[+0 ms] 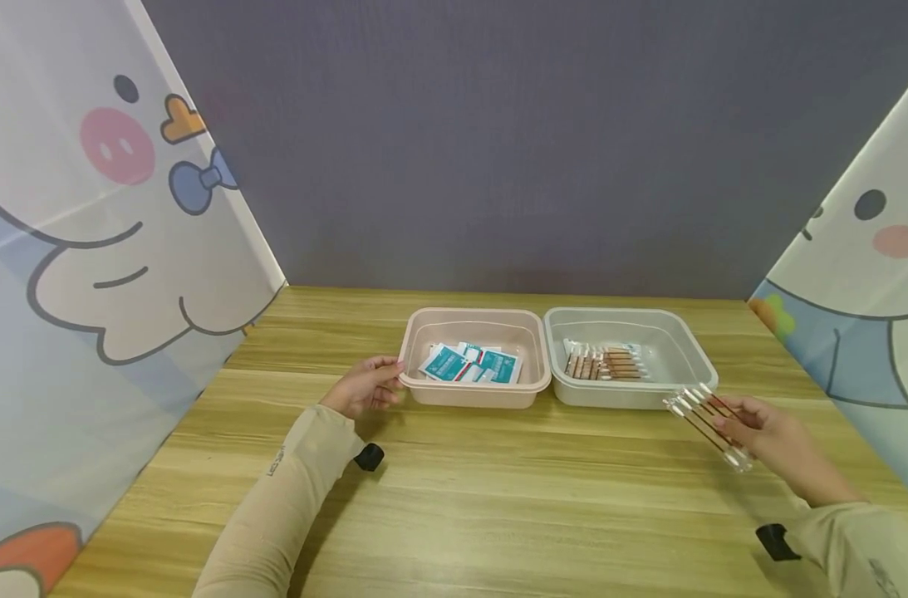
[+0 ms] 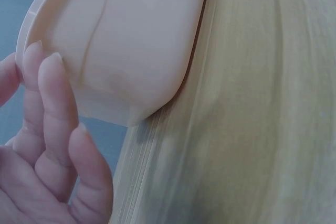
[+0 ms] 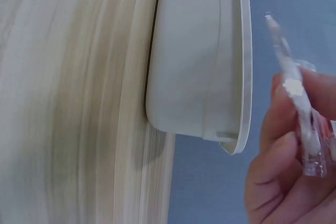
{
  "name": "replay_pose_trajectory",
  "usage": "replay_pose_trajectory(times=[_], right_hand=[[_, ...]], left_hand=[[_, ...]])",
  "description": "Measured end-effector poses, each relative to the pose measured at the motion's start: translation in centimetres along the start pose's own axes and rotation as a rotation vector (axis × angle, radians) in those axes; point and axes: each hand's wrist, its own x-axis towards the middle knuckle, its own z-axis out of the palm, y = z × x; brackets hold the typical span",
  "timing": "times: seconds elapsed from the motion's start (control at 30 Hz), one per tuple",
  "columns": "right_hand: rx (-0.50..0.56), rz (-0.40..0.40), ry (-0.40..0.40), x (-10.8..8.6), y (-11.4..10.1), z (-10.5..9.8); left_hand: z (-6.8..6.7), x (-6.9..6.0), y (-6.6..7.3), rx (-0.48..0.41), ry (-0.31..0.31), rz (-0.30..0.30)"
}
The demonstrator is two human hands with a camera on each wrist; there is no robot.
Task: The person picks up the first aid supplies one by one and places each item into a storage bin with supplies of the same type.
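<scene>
My left hand (image 1: 365, 387) grips the left rim of a pink plastic tub (image 1: 472, 398), thumb at the rim and fingertips against the outer wall in the left wrist view. Teal-and-white sachets (image 1: 447, 364) lie inside that tub. Off the front right corner of a pale grey tub (image 1: 627, 398), my right hand (image 1: 777, 440) pinches a clear packet of cotton swabs (image 1: 704, 422) with white tips and reddish-brown sticks. The right wrist view shows the clear wrapper (image 3: 304, 111) between thumb and fingers. More packed swabs (image 1: 605, 363) rest inside the grey tub.
Both tubs stand side by side on the wood-grain table (image 1: 498, 498). A dark grey partition (image 1: 528, 149) rises at the back, with cartoon-printed panels (image 1: 110, 274) at the left and right. Each sleeve has a black wrist device (image 1: 369, 457).
</scene>
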Motion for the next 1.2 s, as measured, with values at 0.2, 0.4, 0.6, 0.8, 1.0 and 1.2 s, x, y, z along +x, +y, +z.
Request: replay_pose_trajectory(times=[0.2,0.4,0.6,0.8,1.0,1.2], right_hand=[[-0.087,0.027,0.044,0.5,-0.9,0.4],[-0.118,-0.009,0.107,1.3,-1.7,0.9],[-0.142,-0.049,0.127,2.3,-2.6,1.0],[-0.083,-0.073,0.113,3.3,-3.2,1.2],[-0.048,-0.107,0.116,4.2,-3.7,1.3],[0.032,-0.126,0.101,5.2,-4.1,1.3]], left_hand=[[-0.1,-0.1,0.0,-0.012,0.006,0.006],[-0.1,0.0,-0.2,-0.043,-0.017,0.024],[0.3,0.0,-0.3,-0.046,0.005,0.008],[0.2,0.1,-0.4,-0.049,0.015,0.006],[0.2,0.1,-0.5,-0.052,0.016,0.004],[0.1,0.1,-0.6,-0.050,0.003,0.020]])
